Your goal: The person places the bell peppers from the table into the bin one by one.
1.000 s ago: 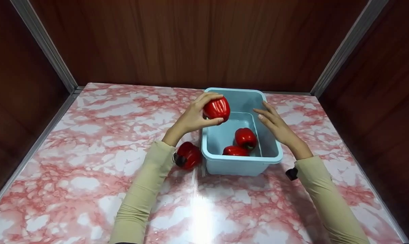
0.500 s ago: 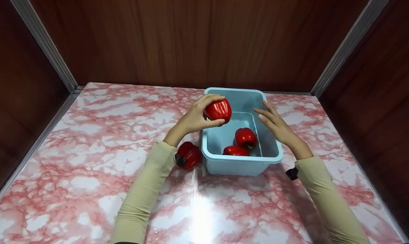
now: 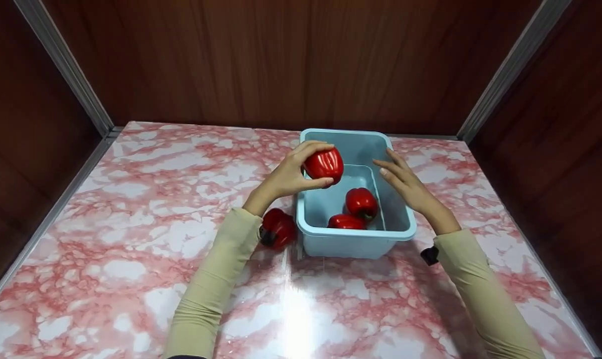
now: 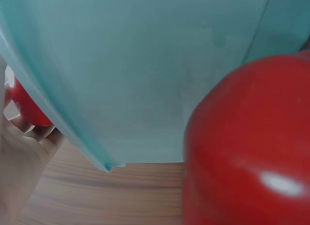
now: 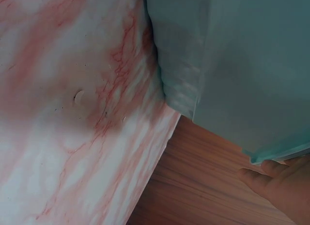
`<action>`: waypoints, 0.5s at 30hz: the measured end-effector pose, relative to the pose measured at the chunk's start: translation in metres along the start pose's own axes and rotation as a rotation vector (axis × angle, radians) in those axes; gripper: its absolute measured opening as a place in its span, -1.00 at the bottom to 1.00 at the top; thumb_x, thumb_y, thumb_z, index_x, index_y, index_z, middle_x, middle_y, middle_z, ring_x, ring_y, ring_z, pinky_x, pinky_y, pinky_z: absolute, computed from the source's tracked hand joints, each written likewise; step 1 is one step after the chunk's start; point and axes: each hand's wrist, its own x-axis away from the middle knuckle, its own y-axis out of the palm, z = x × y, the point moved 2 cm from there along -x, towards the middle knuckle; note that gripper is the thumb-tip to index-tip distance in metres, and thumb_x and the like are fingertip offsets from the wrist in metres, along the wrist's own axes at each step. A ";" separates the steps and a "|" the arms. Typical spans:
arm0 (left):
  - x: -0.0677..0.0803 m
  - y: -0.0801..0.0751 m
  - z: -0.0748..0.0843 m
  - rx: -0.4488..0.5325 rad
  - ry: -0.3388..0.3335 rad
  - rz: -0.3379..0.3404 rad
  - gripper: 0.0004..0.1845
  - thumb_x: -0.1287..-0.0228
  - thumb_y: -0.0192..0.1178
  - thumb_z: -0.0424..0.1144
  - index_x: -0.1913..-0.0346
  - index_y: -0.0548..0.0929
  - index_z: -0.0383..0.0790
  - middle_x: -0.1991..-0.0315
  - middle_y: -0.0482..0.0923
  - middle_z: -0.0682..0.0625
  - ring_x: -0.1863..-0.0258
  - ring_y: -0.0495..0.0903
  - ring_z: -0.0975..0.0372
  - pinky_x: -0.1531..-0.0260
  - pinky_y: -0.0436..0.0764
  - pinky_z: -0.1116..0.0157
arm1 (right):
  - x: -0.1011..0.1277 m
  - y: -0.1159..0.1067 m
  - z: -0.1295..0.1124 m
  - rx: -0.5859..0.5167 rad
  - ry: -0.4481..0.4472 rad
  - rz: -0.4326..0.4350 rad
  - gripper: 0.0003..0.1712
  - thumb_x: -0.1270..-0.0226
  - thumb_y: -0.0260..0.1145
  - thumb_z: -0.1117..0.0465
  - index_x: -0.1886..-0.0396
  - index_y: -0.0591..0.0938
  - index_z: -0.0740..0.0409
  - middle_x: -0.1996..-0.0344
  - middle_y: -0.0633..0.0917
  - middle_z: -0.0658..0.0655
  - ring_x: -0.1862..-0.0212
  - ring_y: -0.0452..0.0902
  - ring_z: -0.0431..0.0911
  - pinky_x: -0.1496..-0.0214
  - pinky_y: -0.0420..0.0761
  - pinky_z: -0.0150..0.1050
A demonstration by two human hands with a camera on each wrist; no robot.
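My left hand grips a red bell pepper between thumb and fingers, above the left side of a light blue bin. In the left wrist view that held pepper shows past the bin's rim. My right hand is at the bin's right rim with its fingers extended and nothing gripped. Inside the bin lie two red peppers, one upright-looking pepper and one partly hidden pepper by the near wall. Another red pepper rests on the table left of the bin, partly behind my left wrist.
The table top has a red and white marbled pattern. Brown wood panels rise behind it and at both sides, with grey metal posts at the corners. The bin stands near the back edge.
My left hand has moved slightly right and toward me, carrying the pepper a little farther over the bin. The right hand, the bin and the other peppers look unmoved.
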 end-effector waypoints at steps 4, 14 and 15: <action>0.002 -0.002 0.012 0.016 0.009 -0.001 -0.35 0.05 0.43 -0.19 -0.17 0.46 -0.19 -0.16 0.40 -0.08 -0.09 0.40 0.16 0.04 0.58 0.22 | 0.000 0.000 0.000 0.002 0.010 -0.001 -0.51 -0.46 -0.04 0.16 -0.29 0.34 0.31 -0.43 -0.09 0.33 -0.44 -0.24 0.24 -0.33 -0.09 0.32; 0.006 -0.007 0.036 0.015 -0.006 -0.023 -0.36 0.04 0.41 -0.28 -0.16 0.45 -0.30 -0.15 0.40 -0.18 -0.10 0.40 0.09 0.02 0.57 0.22 | 0.000 0.000 0.000 0.016 0.016 -0.003 -0.51 -0.46 -0.05 0.16 -0.29 0.35 0.27 -0.44 -0.09 0.32 -0.44 -0.24 0.23 -0.33 -0.10 0.32; 0.006 -0.007 0.035 0.015 -0.006 -0.023 -0.36 0.04 0.41 -0.28 -0.16 0.45 -0.29 -0.15 0.40 -0.17 -0.10 0.40 0.09 0.02 0.57 0.22 | 0.000 0.000 0.000 0.017 0.018 -0.004 -0.51 -0.46 -0.05 0.15 -0.29 0.35 0.27 -0.44 -0.09 0.32 -0.44 -0.24 0.23 -0.33 -0.10 0.32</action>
